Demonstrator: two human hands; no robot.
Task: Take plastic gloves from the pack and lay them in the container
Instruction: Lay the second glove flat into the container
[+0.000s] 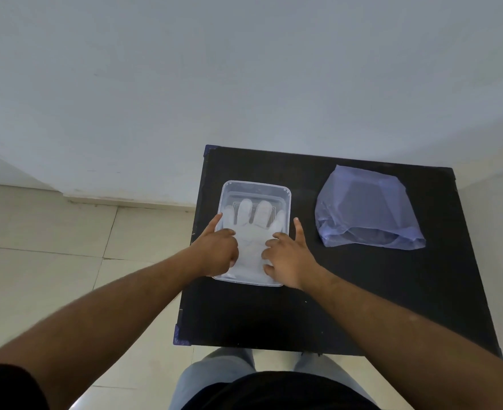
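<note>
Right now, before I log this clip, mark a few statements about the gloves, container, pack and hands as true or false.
1. A plastic glove lies flat inside the clear container. True.
2. The glove's fingers point toward the person. False: they point away, toward the far end of the container.
3. Both the left hand and the right hand rest on the cuff end of the glove. True.
4. The bluish pack sits to the left of the container. False: it lies to the right, apart from it.
5. The container stands on a black table. True.
6. The right hand is pulling a glove out of the pack. False: it is at the container, away from the pack.
</note>
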